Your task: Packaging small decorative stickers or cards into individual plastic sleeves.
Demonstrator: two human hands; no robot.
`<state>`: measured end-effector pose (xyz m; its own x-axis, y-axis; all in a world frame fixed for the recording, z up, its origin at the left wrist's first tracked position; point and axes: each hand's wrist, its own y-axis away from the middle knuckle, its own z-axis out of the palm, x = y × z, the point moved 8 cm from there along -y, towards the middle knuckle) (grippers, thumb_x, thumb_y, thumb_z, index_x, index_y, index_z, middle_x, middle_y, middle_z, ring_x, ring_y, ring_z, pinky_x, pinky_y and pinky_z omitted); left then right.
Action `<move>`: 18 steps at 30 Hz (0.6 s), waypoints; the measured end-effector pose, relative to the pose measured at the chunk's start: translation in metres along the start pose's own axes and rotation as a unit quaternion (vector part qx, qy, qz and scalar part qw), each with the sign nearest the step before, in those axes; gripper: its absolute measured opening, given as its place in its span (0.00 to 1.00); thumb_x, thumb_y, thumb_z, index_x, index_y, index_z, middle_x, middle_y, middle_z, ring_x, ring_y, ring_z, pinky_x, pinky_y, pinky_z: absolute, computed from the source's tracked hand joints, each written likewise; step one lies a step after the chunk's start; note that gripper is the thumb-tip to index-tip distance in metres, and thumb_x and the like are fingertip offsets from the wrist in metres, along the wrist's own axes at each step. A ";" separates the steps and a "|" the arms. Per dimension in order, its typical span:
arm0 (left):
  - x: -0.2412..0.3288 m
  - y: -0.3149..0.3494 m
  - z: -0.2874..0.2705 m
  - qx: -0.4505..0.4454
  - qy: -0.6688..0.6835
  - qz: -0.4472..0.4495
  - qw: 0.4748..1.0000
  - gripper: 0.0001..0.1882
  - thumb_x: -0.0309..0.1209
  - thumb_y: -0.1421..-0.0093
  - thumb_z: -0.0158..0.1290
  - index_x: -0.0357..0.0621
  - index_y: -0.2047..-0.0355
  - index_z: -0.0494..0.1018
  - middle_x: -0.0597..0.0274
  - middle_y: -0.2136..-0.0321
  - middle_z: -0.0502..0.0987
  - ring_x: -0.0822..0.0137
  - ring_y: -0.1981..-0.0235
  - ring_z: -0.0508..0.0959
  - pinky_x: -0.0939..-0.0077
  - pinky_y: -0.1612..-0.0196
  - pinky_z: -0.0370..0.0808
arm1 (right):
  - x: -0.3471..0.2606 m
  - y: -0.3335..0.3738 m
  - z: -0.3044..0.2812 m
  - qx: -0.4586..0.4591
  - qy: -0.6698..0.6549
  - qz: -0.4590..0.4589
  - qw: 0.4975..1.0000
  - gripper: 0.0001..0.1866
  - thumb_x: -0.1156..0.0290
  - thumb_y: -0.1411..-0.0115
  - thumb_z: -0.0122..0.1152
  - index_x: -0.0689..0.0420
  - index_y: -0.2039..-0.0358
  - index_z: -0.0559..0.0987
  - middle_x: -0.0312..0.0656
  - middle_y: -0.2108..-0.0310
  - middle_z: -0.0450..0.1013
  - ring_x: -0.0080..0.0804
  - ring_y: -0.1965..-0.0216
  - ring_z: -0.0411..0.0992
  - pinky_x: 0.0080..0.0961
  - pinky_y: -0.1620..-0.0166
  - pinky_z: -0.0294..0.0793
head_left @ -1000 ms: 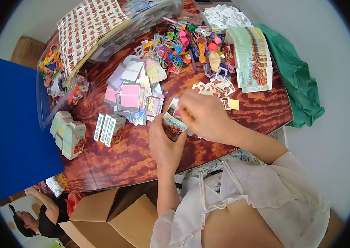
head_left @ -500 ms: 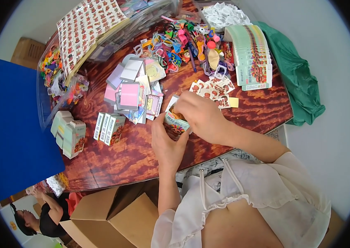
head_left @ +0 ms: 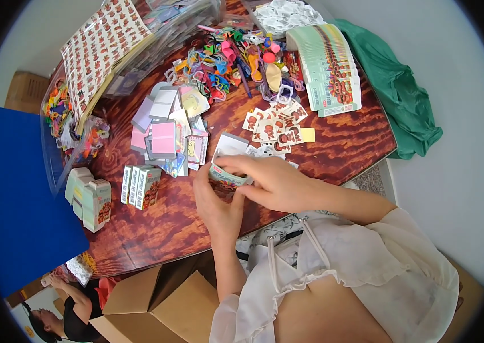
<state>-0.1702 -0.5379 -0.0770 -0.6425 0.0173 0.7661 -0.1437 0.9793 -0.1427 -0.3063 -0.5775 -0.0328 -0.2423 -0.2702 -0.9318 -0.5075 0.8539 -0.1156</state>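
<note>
Working over woodgrain table (head_left: pixel 339 151), R hand (head_left: pixel 276 180) & L hand (head_left: pixel 216 208) meet at small green carton (head_left: pixel 225 178): L clasps its side; R's at the open top, grip hidden, can't tell. Step's prob. filling; next calls for steady L, raised flap (head_left: pixel 231 144) clear.

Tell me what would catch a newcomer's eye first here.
The heap of bright trinkets would stand out first, toward the far side of the table. Next comes the large blue panel at left. Near the middle, the left hand holds an open box, the right hand at its opening.
</note>
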 end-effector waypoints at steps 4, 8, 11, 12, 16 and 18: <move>-0.014 0.003 -0.010 0.038 0.010 -0.031 0.999 0.39 0.24 0.54 0.69 0.36 0.42 0.64 0.48 0.51 0.72 0.50 0.50 0.74 0.62 0.49 0.72 | 0.031 0.016 -0.064 0.155 0.041 0.013 0.987 0.04 0.80 0.39 0.58 0.64 0.64 0.79 0.43 0.64 0.76 0.32 0.63 0.75 0.26 0.61 0.74; -0.026 0.008 -0.016 0.041 0.097 -0.113 0.988 0.39 0.25 0.53 0.70 0.35 0.41 0.64 0.50 0.52 0.72 0.57 0.52 0.76 0.66 0.51 0.74 | 0.097 0.026 -0.113 0.218 0.186 0.082 0.955 0.04 0.80 0.43 0.62 0.62 0.66 0.77 0.42 0.68 0.72 0.34 0.69 0.73 0.26 0.64 0.71; -0.022 0.007 -0.013 0.028 0.066 -0.099 0.992 0.40 0.24 0.53 0.70 0.34 0.41 0.63 0.51 0.52 0.72 0.59 0.52 0.75 0.67 0.50 0.74 | 0.111 0.026 -0.109 0.194 0.223 0.101 0.950 0.07 0.79 0.45 0.65 0.60 0.67 0.75 0.41 0.66 0.69 0.31 0.70 0.72 0.27 0.65 0.71; -0.021 0.006 -0.010 0.023 0.085 -0.111 0.990 0.40 0.24 0.53 0.70 0.34 0.41 0.63 0.51 0.52 0.72 0.59 0.52 0.75 0.67 0.50 0.74 | 0.115 0.027 -0.109 0.196 0.223 0.101 0.950 0.07 0.79 0.45 0.65 0.60 0.67 0.75 0.41 0.66 0.69 0.31 0.70 0.72 0.27 0.65 0.71; -0.020 0.009 -0.010 0.028 0.058 -0.086 0.994 0.40 0.24 0.53 0.69 0.34 0.40 0.63 0.50 0.51 0.72 0.59 0.52 0.75 0.67 0.51 0.74 | 0.116 0.027 -0.113 0.192 0.131 0.094 0.968 0.06 0.80 0.44 0.64 0.62 0.72 0.73 0.38 0.71 0.69 0.23 0.73 0.69 0.23 0.68 0.68; -0.027 0.011 -0.012 0.032 0.081 -0.113 0.990 0.39 0.23 0.53 0.69 0.34 0.41 0.64 0.50 0.50 0.71 0.58 0.51 0.75 0.66 0.49 0.73 | 0.133 0.032 -0.117 0.150 0.077 0.221 0.961 0.06 0.80 0.43 0.63 0.63 0.72 0.73 0.36 0.75 0.71 0.18 0.74 0.67 0.21 0.69 0.66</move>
<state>-0.1456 -0.5255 -0.0921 -0.4607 -0.1632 0.8724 -0.3212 0.9470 0.0075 -0.4517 -0.6380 -0.1205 -0.5106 0.1051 -0.8534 -0.0720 0.9838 0.1643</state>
